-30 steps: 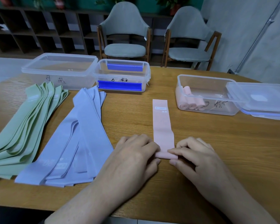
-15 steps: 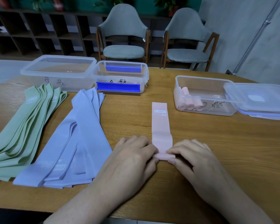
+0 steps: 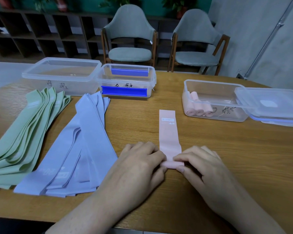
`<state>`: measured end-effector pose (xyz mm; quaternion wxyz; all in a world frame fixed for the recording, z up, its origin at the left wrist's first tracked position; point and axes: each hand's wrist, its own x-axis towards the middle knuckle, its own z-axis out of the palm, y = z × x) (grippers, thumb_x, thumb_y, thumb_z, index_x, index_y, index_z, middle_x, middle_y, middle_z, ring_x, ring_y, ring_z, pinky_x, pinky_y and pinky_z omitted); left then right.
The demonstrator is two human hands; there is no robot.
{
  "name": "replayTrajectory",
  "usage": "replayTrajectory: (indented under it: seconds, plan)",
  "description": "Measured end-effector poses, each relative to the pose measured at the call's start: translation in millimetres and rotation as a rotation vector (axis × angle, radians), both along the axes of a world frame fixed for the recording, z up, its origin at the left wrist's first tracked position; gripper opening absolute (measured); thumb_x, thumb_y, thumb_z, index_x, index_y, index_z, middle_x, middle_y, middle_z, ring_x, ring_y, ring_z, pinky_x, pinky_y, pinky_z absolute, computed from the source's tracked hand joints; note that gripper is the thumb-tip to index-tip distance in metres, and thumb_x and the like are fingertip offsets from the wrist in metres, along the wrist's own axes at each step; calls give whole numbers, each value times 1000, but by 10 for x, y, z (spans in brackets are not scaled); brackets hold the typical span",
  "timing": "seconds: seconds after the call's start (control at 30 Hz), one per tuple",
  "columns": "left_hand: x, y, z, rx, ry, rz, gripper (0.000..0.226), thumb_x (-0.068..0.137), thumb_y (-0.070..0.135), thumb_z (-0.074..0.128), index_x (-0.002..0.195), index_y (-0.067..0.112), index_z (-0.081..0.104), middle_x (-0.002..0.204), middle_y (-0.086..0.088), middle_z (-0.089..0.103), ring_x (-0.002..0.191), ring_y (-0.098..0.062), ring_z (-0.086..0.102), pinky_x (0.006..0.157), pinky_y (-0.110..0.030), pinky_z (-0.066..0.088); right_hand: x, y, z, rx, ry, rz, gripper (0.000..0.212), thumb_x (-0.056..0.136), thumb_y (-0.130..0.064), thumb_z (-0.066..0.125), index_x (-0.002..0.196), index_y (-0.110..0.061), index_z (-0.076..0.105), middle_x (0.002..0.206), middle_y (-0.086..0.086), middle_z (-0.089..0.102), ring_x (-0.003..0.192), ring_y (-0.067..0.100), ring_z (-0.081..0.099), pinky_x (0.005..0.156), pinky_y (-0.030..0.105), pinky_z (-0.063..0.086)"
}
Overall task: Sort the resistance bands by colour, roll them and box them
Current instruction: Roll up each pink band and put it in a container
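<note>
Round wooden table, two grey chairs behind it. Three clear plastic boxes: a lidded one far left, a blue-clipped one beside it, an open one at right with its lid leaning on the right rim. Two fanned stacks of flat bands: green, lavender; exact count in each unclear. At least three pink rolls in the open box. One pink band lies lengthwise at centre, near end rolled. Left hand and right hand, fingers curled, pinch that rolled end from either side.
</note>
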<state>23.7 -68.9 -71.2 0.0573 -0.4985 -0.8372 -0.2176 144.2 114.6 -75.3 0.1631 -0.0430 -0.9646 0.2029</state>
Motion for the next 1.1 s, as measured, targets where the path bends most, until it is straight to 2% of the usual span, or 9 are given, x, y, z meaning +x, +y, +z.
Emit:
replayTrajectory:
  seconds: [0.2, 0.43, 0.53, 0.63, 0.87, 0.97, 1.1]
  plan:
    - [-2, 8, -2, -6, 15, 9, 25, 99, 47, 44, 101, 35, 65, 102, 18, 56, 97, -9, 53, 83, -33, 41, -8, 24, -12, 7, -3, 2, 24, 91, -53, 49, 106, -41, 63, 103, -28, 52, 99, 4, 50, 84, 36, 46]
    - [-14, -1, -16, -12, 12, 11, 15, 95, 46, 52, 99, 35, 61, 100, 18, 54, 96, -9, 53, 83, -33, 41, -15, 3, -11, 31, -16, -4, 30, 100, -54, 37, 111, -42, 63, 101, -25, 51, 97, 7, 51, 84, 37, 45]
    - [-16, 3, -22, -16, 21, 19, 19, 97, 46, 48, 99, 34, 63, 101, 17, 54, 96, -10, 53, 82, -34, 41, -3, 12, -10, 27, -15, -4, 31, 95, -54, 44, 116, -40, 63, 105, -28, 51, 99, 5, 51, 85, 36, 46]
    - [-14, 6, -22, -16, 26, 22, 22, 98, 47, 46, 100, 36, 64, 101, 18, 54, 96, -9, 52, 82, -33, 41, 2, 18, -8, 16, -18, 1, 25, 92, -53, 47, 110, -42, 61, 107, -29, 50, 101, 3, 51, 86, 35, 45]
    - [-18, -4, -19, -18, 7, 14, 14, 94, 47, 53, 100, 36, 59, 101, 18, 54, 96, -9, 53, 84, -34, 41, -2, -1, 1, 3, 0, -15, 35, 100, -58, 35, 109, -41, 64, 101, -27, 51, 97, 4, 50, 82, 34, 46]
    - [-24, 4, -27, -22, 9, 14, 19, 96, 48, 47, 101, 36, 61, 102, 18, 55, 97, -10, 53, 83, -34, 41, -3, 11, 0, 8, -23, -18, 33, 94, -58, 42, 113, -40, 63, 105, -28, 51, 100, 2, 50, 85, 35, 46]
    - [-14, 0, -18, -20, 7, 11, 23, 97, 50, 45, 101, 37, 63, 102, 18, 55, 97, -9, 53, 83, -35, 42, -1, 14, 0, 5, -23, -16, 26, 92, -54, 45, 107, -41, 62, 105, -29, 51, 99, 3, 50, 84, 36, 45]
